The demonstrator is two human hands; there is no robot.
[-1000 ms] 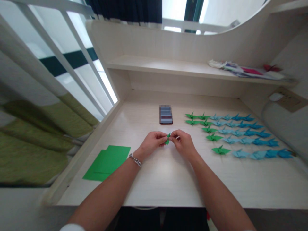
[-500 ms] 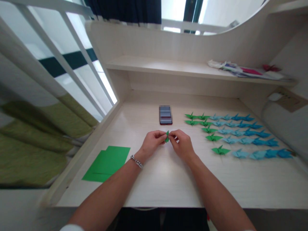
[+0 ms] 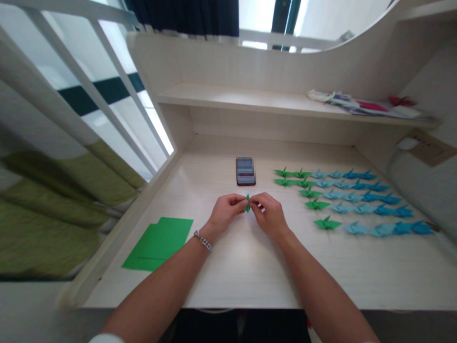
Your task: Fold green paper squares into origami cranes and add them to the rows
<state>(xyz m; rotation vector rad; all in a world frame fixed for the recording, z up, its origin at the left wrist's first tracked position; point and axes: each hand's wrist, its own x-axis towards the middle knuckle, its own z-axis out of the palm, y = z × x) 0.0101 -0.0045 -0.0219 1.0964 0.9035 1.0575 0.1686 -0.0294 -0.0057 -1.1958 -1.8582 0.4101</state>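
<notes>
A small folded green paper piece (image 3: 247, 203) is pinched between my two hands above the middle of the desk. My left hand (image 3: 228, 208) grips its left side with thumb and fingers closed. From the right, my right hand (image 3: 268, 213) pinches the same piece with thumb and forefinger. The fingers hide part of it, so its exact shape is hard to make out. Several finished paper cranes stand in rows on the right, with a green crane (image 3: 327, 223) in the nearest row and a blue crane (image 3: 402, 227) farther right.
Green paper sheets (image 3: 160, 243) lie at the left of the desk (image 3: 235, 281). A phone (image 3: 246, 170) rests just beyond my hands. Behind is a shelf (image 3: 243, 97) bearing papers (image 3: 371, 105) at its right. A railing (image 3: 121, 85) and a curtain (image 3: 53, 190) border the left side.
Almost nothing differs. Both hands stay in place with the green paper between them, and the fingers have shifted only very slightly.
</notes>
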